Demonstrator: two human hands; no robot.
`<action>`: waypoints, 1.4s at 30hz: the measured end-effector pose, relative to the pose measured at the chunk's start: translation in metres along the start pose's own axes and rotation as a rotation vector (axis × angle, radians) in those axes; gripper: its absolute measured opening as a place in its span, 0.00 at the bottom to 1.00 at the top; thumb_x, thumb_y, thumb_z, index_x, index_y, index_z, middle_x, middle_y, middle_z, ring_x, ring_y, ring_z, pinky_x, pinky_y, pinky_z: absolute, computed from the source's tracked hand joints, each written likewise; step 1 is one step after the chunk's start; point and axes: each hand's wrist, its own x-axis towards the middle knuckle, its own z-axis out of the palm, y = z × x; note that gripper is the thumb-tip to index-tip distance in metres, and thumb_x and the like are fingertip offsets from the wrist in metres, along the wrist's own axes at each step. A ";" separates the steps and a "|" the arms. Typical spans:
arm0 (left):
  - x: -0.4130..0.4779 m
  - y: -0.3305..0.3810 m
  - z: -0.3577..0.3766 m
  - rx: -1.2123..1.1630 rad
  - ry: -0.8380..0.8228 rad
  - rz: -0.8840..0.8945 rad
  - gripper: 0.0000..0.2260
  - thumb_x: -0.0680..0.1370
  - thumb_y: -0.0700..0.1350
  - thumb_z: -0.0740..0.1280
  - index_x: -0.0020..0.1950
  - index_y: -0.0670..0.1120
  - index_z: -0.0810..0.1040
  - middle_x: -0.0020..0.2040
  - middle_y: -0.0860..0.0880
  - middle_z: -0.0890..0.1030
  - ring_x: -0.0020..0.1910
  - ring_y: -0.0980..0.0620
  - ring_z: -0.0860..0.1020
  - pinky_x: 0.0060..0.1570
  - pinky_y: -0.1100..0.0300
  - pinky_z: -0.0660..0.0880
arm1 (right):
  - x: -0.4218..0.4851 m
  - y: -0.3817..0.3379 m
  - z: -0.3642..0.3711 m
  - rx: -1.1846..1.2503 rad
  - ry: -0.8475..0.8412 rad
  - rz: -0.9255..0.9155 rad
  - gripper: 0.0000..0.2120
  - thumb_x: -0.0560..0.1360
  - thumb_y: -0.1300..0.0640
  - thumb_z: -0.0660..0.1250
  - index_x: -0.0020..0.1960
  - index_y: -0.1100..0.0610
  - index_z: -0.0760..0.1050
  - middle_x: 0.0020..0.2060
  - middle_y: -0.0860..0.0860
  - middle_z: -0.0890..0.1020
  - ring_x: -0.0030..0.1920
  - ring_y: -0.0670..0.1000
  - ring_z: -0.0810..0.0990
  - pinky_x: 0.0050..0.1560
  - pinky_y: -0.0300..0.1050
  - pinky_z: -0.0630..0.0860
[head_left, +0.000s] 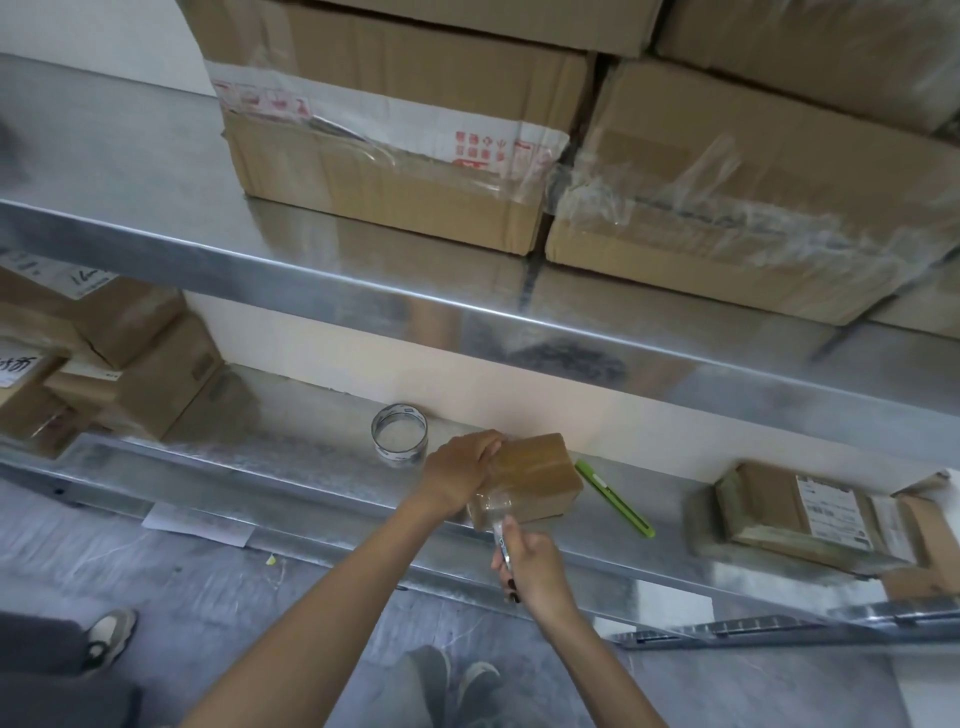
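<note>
Watching through the head camera, I am seeing the left hand (457, 475) gripping the small box (540, 478), its fingers curling over the box's far left edge. The box is a squat brown cardboard block, glossy under bands of clear tape, and it is sitting at the front lip of the lower shelf (311, 457), a dull, speckled sheet-steel tray. I cannot tell whether it is resting there or lifted slightly.

The right hand (535, 566) is clenching what looks like a pair of scissors (501, 540), a thin bright metal tool with dark handles. Its tip is meeting the shiny, wrinkled tape on the box's near corner.

A tape roll (400, 434), a thin-walled ring standing on its flat side, is lying just left of the box. A slim green cutter (615, 499) is lying just to its right. Farther right, a flat parcel (795, 512) with a white printed label is resting on the same shelf. Large cartons (395, 130) wrapped in crinkled film are stacking up on the polished upper shelf (363, 280).
</note>
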 end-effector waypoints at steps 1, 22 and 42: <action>-0.001 0.000 0.001 0.024 0.033 0.025 0.12 0.83 0.50 0.54 0.60 0.57 0.76 0.56 0.55 0.79 0.55 0.53 0.75 0.52 0.53 0.74 | 0.002 -0.001 0.003 0.001 0.014 0.014 0.28 0.82 0.51 0.53 0.27 0.59 0.72 0.18 0.50 0.71 0.18 0.47 0.68 0.22 0.35 0.66; 0.011 0.013 0.018 0.217 0.115 0.080 0.18 0.82 0.55 0.54 0.65 0.44 0.68 0.60 0.45 0.70 0.60 0.46 0.69 0.49 0.49 0.74 | -0.007 0.013 -0.019 0.108 -0.298 -0.091 0.18 0.83 0.54 0.51 0.44 0.59 0.75 0.28 0.50 0.78 0.35 0.46 0.78 0.52 0.38 0.71; -0.086 0.015 0.058 -0.807 0.360 -0.337 0.12 0.75 0.54 0.67 0.50 0.48 0.70 0.51 0.44 0.76 0.35 0.46 0.78 0.35 0.48 0.78 | -0.006 0.016 -0.012 0.156 -0.220 -0.006 0.17 0.82 0.55 0.53 0.38 0.55 0.72 0.26 0.49 0.74 0.32 0.44 0.73 0.45 0.39 0.69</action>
